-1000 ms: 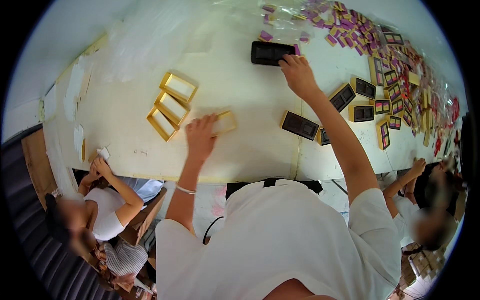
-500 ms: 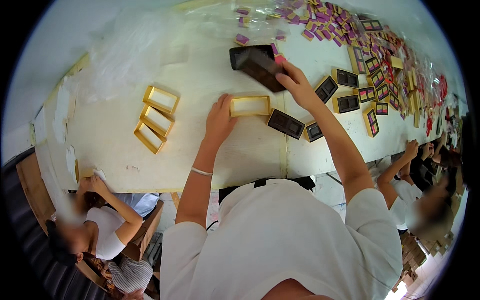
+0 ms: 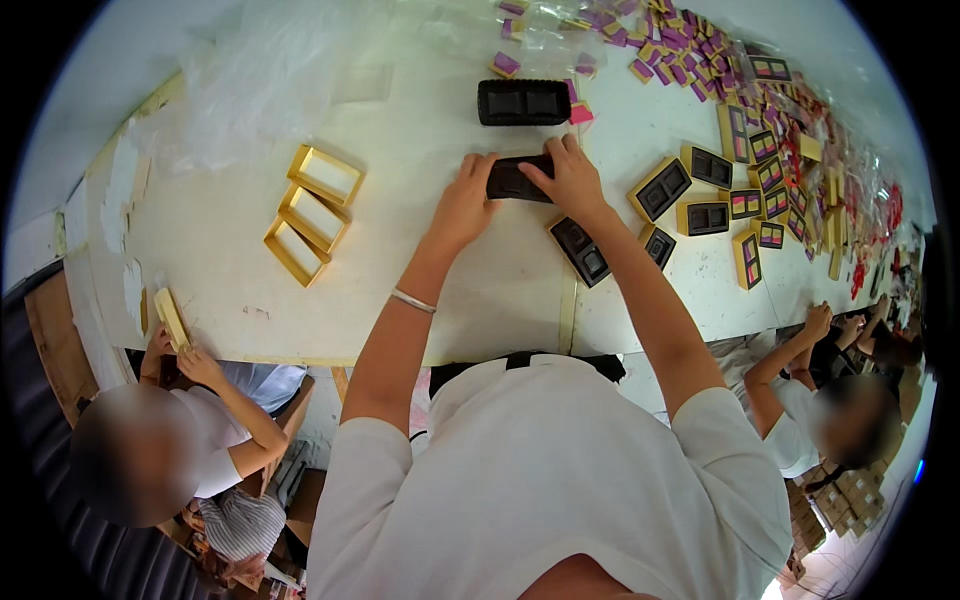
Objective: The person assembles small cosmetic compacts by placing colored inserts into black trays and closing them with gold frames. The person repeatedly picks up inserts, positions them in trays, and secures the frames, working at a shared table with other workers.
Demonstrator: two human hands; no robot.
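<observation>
A black plastic tray insert (image 3: 515,180) with recessed compartments lies between my two hands in front of me. My left hand (image 3: 465,203) grips its left end. My right hand (image 3: 577,183) holds the right end, thumb across the top. The gold frame seen earlier at this spot is hidden now, so whether the insert sits in it I cannot tell. Just beyond is another black insert or stack of them (image 3: 523,103). Close by my right wrist rests a box with a black insert (image 3: 580,250), and a similar one (image 3: 657,245) is partly behind my forearm.
Gold frames (image 3: 315,218) lie at the left. To the right are several insert-filled boxes (image 3: 662,189), some with coloured pieces. Purple-and-gold small boxes (image 3: 690,55) pile up at the back right; clear plastic (image 3: 270,75) spreads at the back left. People work at both sides; one holds a gold box (image 3: 172,318).
My right hand has brought the black insert down and nearer, to where the gold frame lay. My left hand has moved from the frame's side onto the insert.
</observation>
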